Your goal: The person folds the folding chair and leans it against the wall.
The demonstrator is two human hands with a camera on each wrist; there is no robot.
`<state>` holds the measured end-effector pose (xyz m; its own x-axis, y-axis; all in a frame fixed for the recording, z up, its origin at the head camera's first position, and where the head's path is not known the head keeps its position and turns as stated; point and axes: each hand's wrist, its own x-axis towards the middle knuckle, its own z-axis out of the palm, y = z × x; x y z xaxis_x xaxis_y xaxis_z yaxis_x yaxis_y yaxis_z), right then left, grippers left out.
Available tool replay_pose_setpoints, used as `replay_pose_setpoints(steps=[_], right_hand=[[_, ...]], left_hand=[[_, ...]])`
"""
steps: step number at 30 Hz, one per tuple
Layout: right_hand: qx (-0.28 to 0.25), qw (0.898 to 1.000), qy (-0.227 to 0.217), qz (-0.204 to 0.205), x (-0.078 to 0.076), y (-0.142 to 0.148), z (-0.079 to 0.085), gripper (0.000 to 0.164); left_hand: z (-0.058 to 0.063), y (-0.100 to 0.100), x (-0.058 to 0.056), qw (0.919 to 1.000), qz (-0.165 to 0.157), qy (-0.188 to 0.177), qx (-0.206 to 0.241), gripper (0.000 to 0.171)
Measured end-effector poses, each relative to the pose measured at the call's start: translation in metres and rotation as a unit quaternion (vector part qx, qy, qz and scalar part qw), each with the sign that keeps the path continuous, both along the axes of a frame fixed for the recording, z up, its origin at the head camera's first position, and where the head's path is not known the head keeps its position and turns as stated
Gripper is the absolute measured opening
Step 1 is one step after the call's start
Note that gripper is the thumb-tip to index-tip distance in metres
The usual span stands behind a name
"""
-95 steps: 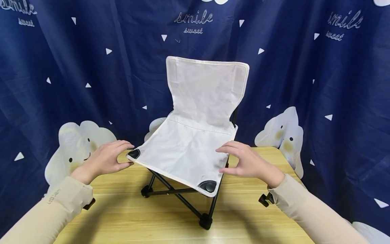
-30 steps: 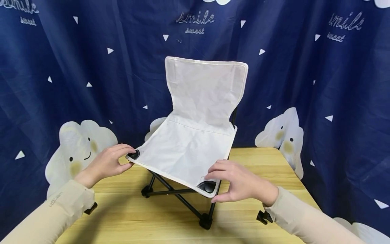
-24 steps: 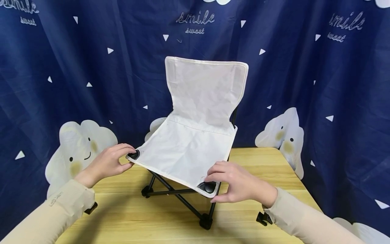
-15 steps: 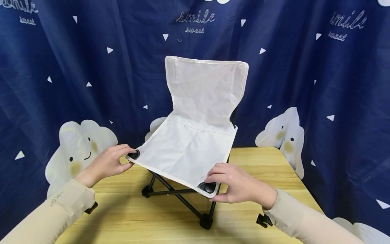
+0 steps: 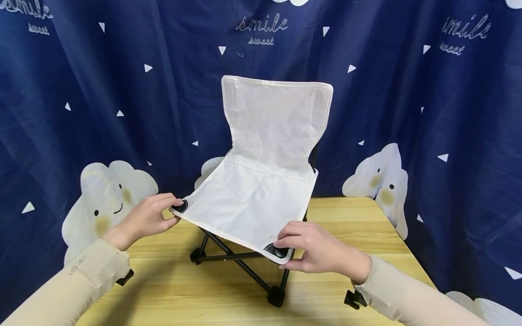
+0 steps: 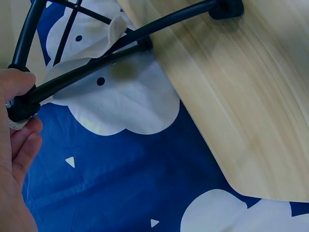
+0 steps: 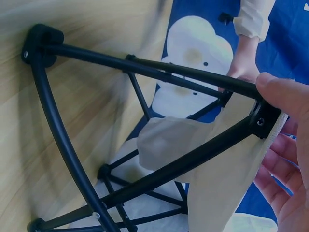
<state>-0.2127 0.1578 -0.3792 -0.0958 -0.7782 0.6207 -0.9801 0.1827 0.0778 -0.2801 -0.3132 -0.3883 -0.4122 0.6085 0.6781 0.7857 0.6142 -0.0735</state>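
A folding chair with a white fabric seat and back and a black tube frame stands unfolded on the wooden table. My left hand grips the seat's front left corner, fingers on the black corner patch and thumb below. At the front right corner, my right hand pinches the other black patch the same way. The right wrist view shows the thumb against the black corner joint under the seat. In the left wrist view, the left thumb presses by a similar joint.
The wooden table extends under and around the chair, its right edge slanting away. Close behind hangs a dark blue curtain with white clouds and triangles. A black foot of the chair rests near the front.
Both hands have come in from beside the seat onto its front corners, the right one moving toward the front and closing on its corner. The chair stays in place.
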Motion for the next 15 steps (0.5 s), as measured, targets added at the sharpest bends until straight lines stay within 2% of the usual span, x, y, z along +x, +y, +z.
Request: replay_pose_setpoints(steps=[4,9,15], right_hand=[[-0.005,1.000,-0.010,0.003,0.001,0.000,0.003,0.043],[-0.009,1.000,-0.002,0.006,0.001,0.001,0.005,0.046],[-0.017,1.000,-0.002,0.008,0.000,0.001,0.006,0.046]], left_hand=[[0.003,0.003,-0.002,0.9999,-0.002,-0.004,0.010,0.040],[0.006,0.008,-0.003,0.9999,-0.001,-0.004,0.017,0.039],[0.005,0.011,-0.002,0.9996,0.009,-0.006,0.026,0.039]])
